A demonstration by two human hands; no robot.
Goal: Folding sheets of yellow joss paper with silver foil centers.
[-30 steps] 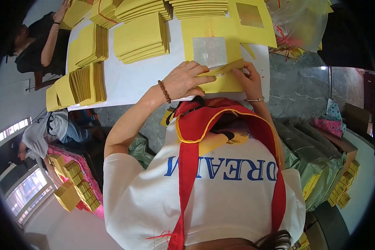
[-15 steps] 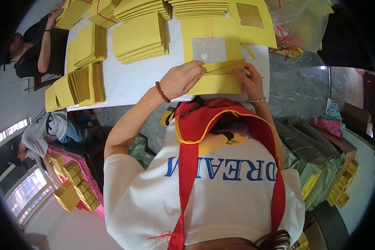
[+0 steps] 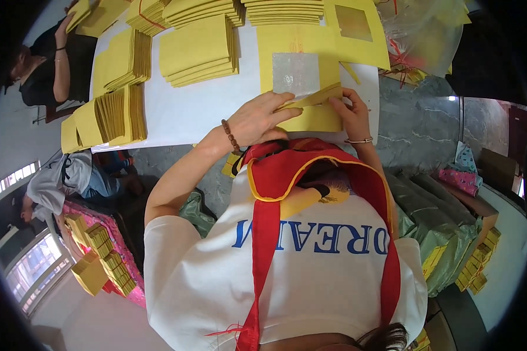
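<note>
A yellow paper sheet (image 3: 310,119) lies at the table's near edge, a narrow strip along its far side folded up. My left hand (image 3: 257,120), with a brown bead bracelet, holds the strip's left end between its fingers. At the other end, the thumb and fingers of my right hand (image 3: 353,117) pinch the strip. The strip slants, higher at the right. Just beyond lies another yellow sheet bearing a silver-grey square (image 3: 295,73).
Stacks of folded yellow paper (image 3: 198,50) stand on the white table (image 3: 175,114), more along its left side (image 3: 111,120). A clear plastic bag (image 3: 418,35) is at the far right. Co-workers are at the left, one in black (image 3: 45,76). Green-wrapped bundles (image 3: 427,234) stand at the right.
My left hand has shifted slightly left and down, its thumb and index finger further apart. The strip's left end has dropped. The co-worker in black has lifted some yellow paper.
</note>
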